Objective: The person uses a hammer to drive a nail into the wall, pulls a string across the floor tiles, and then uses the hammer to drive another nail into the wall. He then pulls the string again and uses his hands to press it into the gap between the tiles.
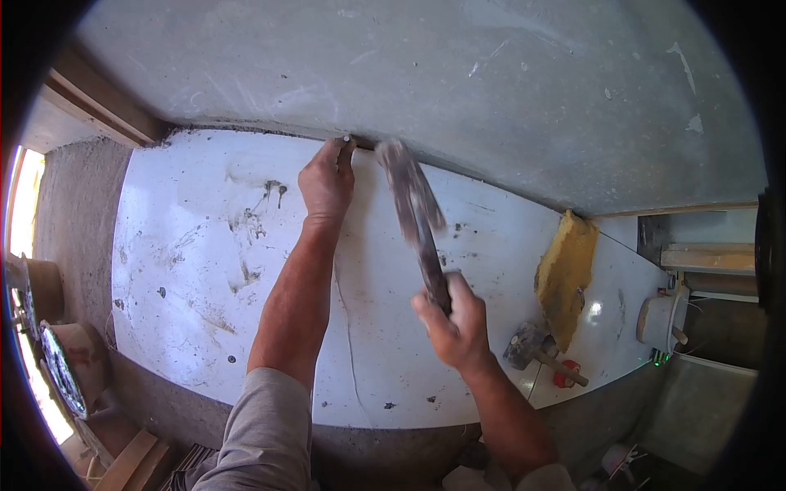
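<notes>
At the seam where the white slab [205,327] meets the grey wall [458,98], my left hand [327,184] is closed around a short rod. Only the rod's small round end [347,138] shows above my fist; the rest is hidden by my fingers. My right hand [458,319] grips a hammer [428,258] by its dark handle. The hammer's head is smeared by motion and hangs over the slab, a little right of my left hand and apart from the rod.
A torn yellow foam piece [566,274] lies on the slab at right. Beside it are a mallet [524,345] with a wooden handle and a red round object [566,374]. Buckets [82,364] stand at left, and a pale bucket [657,323] at right. A thin string [348,327] crosses the slab.
</notes>
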Demonstrator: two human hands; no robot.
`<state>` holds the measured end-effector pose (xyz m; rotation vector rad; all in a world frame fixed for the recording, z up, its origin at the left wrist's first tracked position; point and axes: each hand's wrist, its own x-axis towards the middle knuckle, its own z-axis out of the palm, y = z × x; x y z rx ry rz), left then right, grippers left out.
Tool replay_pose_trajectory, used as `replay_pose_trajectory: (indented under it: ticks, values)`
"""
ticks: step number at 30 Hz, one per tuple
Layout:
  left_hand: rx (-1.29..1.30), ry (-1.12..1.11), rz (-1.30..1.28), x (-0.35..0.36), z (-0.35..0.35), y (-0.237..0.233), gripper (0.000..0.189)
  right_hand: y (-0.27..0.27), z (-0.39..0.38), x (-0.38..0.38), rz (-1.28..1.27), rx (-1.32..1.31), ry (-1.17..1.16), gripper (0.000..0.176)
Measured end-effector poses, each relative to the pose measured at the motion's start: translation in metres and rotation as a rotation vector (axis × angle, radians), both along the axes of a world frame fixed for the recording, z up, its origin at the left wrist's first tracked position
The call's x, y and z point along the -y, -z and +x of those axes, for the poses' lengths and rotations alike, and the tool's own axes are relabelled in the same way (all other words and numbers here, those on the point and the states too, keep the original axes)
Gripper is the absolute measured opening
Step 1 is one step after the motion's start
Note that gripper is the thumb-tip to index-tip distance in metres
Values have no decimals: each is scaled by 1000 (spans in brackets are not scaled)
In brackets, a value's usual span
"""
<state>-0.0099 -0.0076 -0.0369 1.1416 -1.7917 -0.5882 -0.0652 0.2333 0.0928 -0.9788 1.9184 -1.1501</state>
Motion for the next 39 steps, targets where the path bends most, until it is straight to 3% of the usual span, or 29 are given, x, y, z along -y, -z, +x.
replay_pose_trajectory:
  ticks: [6,8,18,21,27,33,39]
  values:
    - [84,-3,28,1,2,2,9,35,-19,59,23,-16,-12,46]
    - [110,-14,31,2,2,5,10,47,-22,64,48,-166,-63,50]
    - [166,-58,31,3,1,3,10,46,-22,65,-52,-247,-58,43]
    - [138,-35,68,2,0,-1,11,46,-27,66,63,-290,-76,42]
    - [82,-34,156,1,3,-6,15,42,-18,59,-98,-222,-39,43]
    - [100,-17,112,6,1,-4,17,47,-20,66,78,-329,-50,41]
    - [94,-21,153,2,3,-7,14,44,-14,60,-74,-264,-16,42]
